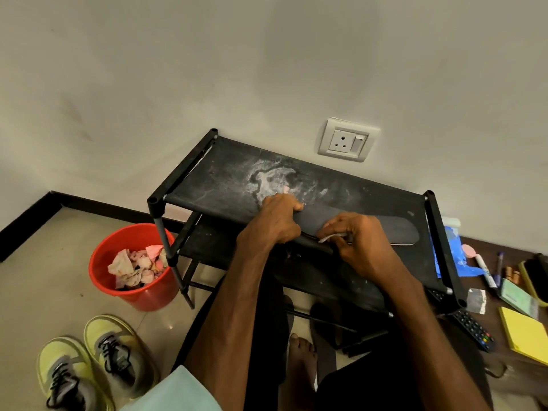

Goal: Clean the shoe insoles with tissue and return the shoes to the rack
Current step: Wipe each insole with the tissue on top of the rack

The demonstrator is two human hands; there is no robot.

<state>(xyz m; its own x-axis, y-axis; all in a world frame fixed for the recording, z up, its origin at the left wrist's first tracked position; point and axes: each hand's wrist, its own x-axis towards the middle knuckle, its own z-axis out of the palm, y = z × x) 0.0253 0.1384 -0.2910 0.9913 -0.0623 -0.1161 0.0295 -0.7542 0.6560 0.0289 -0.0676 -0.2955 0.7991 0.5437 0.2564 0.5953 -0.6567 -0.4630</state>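
A flat, dark, elongated insole [394,229] is laid along the front edge of the rack's [222,179] dusty black fabric top, its left end held by the curled fingers of the left grip [275,221], while a crumpled white tissue [332,237] is pinched against it by the right grip [355,241], knuckles up.

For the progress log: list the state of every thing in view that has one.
rack: top shelf smeared white
insole: flat on rack, left hand holds it
tissue: crumpled, pinched by right hand
red bucket: holds crumpled tissues
yellow sneakers: on floor, laced
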